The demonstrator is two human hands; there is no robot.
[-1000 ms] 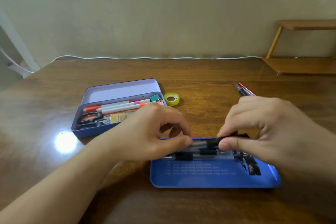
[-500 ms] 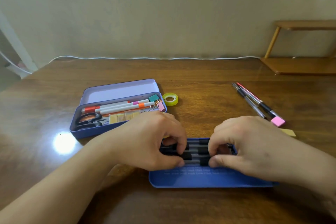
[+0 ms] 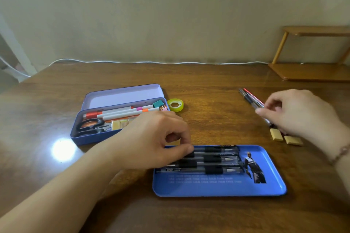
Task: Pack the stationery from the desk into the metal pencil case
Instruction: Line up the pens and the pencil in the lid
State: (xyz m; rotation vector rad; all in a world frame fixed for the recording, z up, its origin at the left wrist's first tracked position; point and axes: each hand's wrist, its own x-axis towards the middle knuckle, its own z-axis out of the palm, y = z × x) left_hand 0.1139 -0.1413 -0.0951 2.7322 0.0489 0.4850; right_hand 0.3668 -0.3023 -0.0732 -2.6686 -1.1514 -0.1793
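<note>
- On the desk (image 3: 208,85), two metal containers lie well apart: a purple pencil case (image 3: 89,136) at the left with its lid swung back, and a blue tray (image 3: 265,187) near the front edge.
- The purple case already holds scissors (image 3: 91,126), white markers (image 3: 121,112), a teal clip (image 3: 158,103) and some pale sticky tabs (image 3: 121,124), so that part of the packing looks done.
- In the blue tray, three clear pens with black grips (image 3: 217,159) lie side by side along its far half; the near half shows only printed text and a figure.
- The left hand (image 3: 151,142) rests at the tray's left end, thumb and forefinger pinching the black cap of one of those pens, seemingly settling the row.
- The right hand (image 3: 301,113) hovers over the loose pens (image 3: 250,98) at the right, fingers loosely curled; it is blurred, and whether it already pinches a pen cannot be told.
- Left on the desk: the loose pens, two tan erasers (image 3: 286,137) just beside the right wrist, and a roll of yellow-green tape (image 3: 175,104) touching or nearly touching the purple case's right end.
- By this showing the task is past halfway; the loose pens seem next, then the erasers and tape.
- Whether the blue tray is a second case or a detached lid cannot be told.
</note>
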